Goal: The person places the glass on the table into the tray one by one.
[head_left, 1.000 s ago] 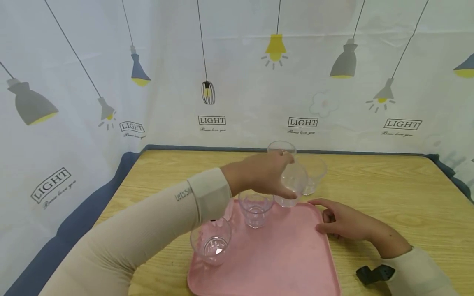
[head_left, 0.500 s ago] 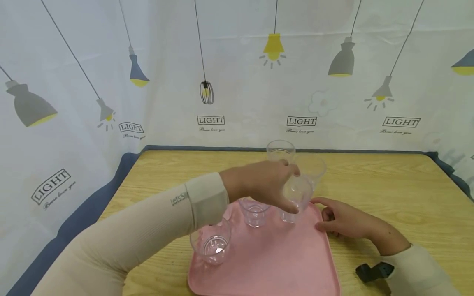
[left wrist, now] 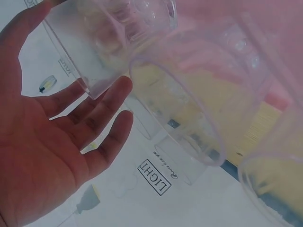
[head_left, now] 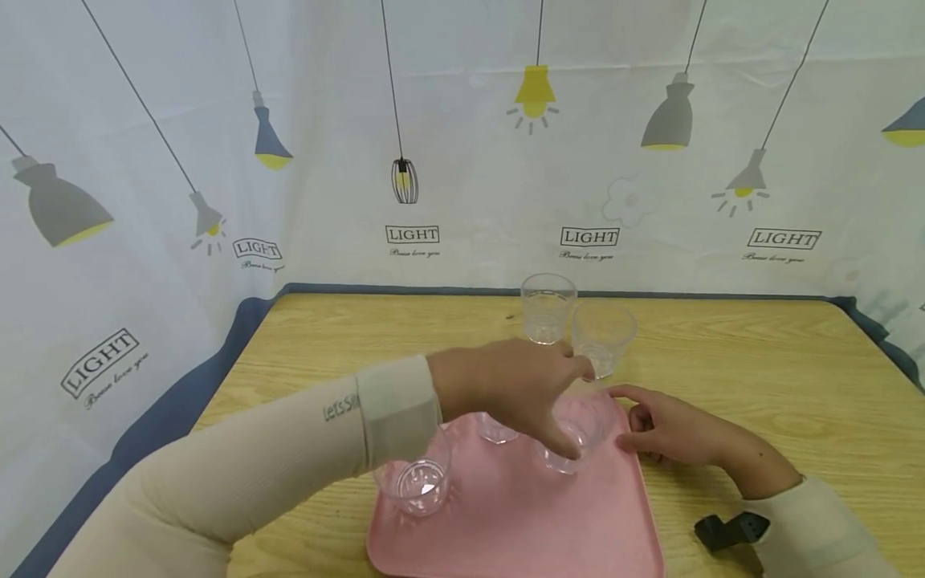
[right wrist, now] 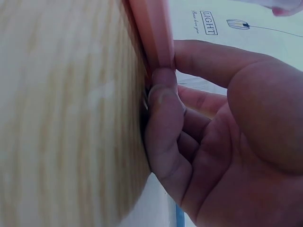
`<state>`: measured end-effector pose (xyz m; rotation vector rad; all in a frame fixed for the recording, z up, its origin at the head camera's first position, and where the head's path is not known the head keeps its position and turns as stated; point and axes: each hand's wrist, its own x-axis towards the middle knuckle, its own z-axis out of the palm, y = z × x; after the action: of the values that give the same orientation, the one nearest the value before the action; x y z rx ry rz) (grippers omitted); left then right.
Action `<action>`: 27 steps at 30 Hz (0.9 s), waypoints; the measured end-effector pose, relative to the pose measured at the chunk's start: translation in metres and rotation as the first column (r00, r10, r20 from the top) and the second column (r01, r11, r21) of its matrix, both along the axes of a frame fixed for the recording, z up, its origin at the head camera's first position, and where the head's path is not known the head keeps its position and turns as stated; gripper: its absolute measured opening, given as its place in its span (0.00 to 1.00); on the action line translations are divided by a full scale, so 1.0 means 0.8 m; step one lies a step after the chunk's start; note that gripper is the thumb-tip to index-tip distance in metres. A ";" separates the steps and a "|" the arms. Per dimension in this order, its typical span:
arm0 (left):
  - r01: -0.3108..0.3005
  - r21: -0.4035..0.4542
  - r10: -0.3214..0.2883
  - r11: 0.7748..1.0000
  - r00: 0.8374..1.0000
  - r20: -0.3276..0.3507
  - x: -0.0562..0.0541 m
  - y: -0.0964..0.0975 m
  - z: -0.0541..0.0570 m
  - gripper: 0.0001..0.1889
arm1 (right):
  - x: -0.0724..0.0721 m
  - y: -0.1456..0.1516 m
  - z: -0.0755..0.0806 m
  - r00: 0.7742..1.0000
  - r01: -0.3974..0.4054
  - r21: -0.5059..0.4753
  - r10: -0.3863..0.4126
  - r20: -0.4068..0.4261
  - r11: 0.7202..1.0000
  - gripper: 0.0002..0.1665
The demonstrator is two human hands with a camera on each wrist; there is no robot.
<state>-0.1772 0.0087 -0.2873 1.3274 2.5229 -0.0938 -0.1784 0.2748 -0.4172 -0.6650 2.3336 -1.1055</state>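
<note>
My left hand (head_left: 516, 385) holds a clear plastic cup (head_left: 588, 425) between thumb and fingers, over the far right part of a pink tray (head_left: 549, 530). Whether that cup's base touches the tray, I cannot tell. In the left wrist view, the cup (left wrist: 106, 42) sits tilted between the thumb and fingers of the left hand (left wrist: 52, 132). Two more clear cups stand on the tray: one (head_left: 421, 486) at the left, partly behind the sleeve, another (head_left: 497, 429) mostly hidden by the left hand. The right hand (head_left: 679, 433) pinches the tray's right edge, also seen in the right wrist view.
Behind the tray, two clear cups, one farther back (head_left: 549, 309) and one nearer (head_left: 605, 333), stand on the wooden table (head_left: 759, 369). A black strap piece (head_left: 731, 534) sits by the right cuff. A curtain printed with lamps (head_left: 470, 160) hangs beyond the table.
My left hand has brought its cup toward me and down, from near the tray's far edge to over the tray. The right hand has stayed on the tray's edge.
</note>
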 end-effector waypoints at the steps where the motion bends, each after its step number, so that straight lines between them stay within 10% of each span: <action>1: 0.013 -0.005 -0.013 1.000 1.000 -0.012 0.002 0.000 0.000 0.46 | 0.000 0.000 0.000 1.000 0.000 -0.001 0.000 -0.004 1.000 0.40; 27: 0.086 -0.007 -0.087 0.996 0.996 -0.033 0.047 -0.049 -0.002 0.41 | -0.001 -0.001 -0.001 1.000 0.007 0.009 -0.007 0.004 1.000 0.39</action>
<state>-0.1400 -0.0303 -0.2891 1.4446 2.4903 -0.1416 -0.1790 0.2743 -0.4180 -0.6513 2.3381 -1.0983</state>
